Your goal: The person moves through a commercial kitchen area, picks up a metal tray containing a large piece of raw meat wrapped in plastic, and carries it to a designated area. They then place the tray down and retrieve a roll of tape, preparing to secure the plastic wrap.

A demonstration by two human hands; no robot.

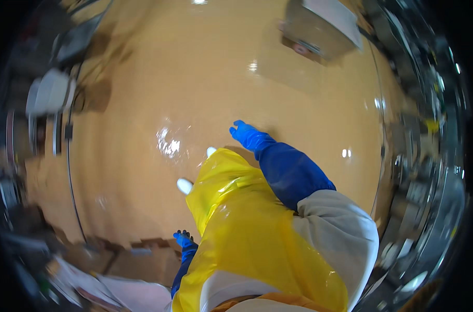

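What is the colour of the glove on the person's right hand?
The glove is bright blue; it shows best in the head view.

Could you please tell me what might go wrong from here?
Slipping: the shiny floor may be slick under the white footwear; I cannot tell whether it is wet.
Tripping: the long yellow apron hangs close to that footwear and might catch.
Bumping: the beige boxy unit ahead to the right could be walked into.

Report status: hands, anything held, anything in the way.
Right hand out front, left hand beside yellow apron. Both blue-gloved, nothing visibly held. Tan box ahead-right, apart from both hands.
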